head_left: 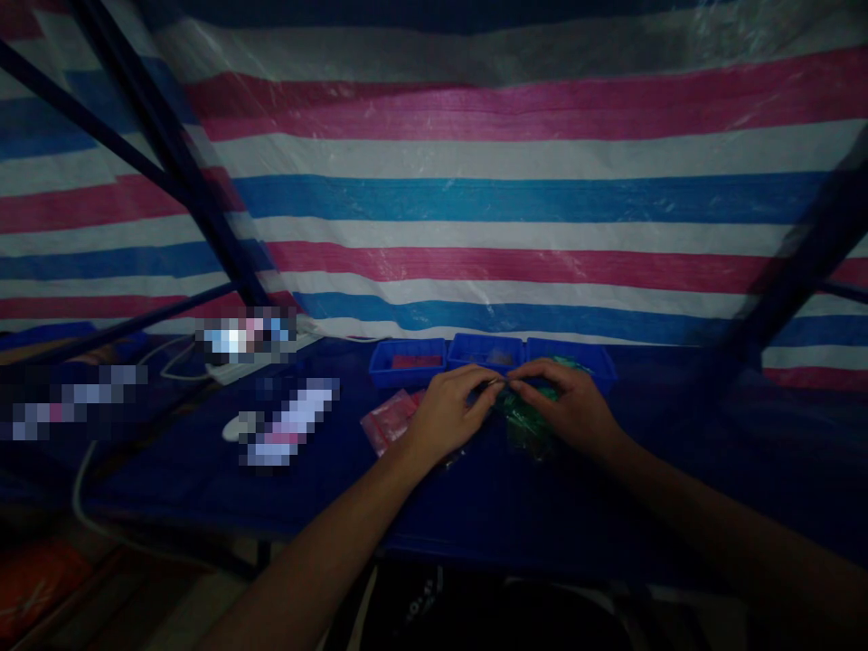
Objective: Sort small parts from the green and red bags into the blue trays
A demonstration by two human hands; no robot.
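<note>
My left hand (456, 405) and my right hand (568, 398) meet fingertip to fingertip above the table. Each is closed in a pinch; whatever lies between the fingers is too small and dark to name. Just beyond them stand three blue plastic trays in a row: the left tray (380, 359) has something red in it, the middle tray (461, 342) something greyish, the right tray (603, 360) something green. A red plastic packet (386, 421) lies beside my left hand, partly covered by it. Green crinkled plastic (527, 418) lies under my right hand.
The blue table (325, 497) reaches back to a striped plastic sheet (475, 199). Blue metal posts (176, 172) rise at both sides. Left on the table are a white round object (239, 427), a blurred-out item (293, 423) and a white power strip (254, 363) with cables.
</note>
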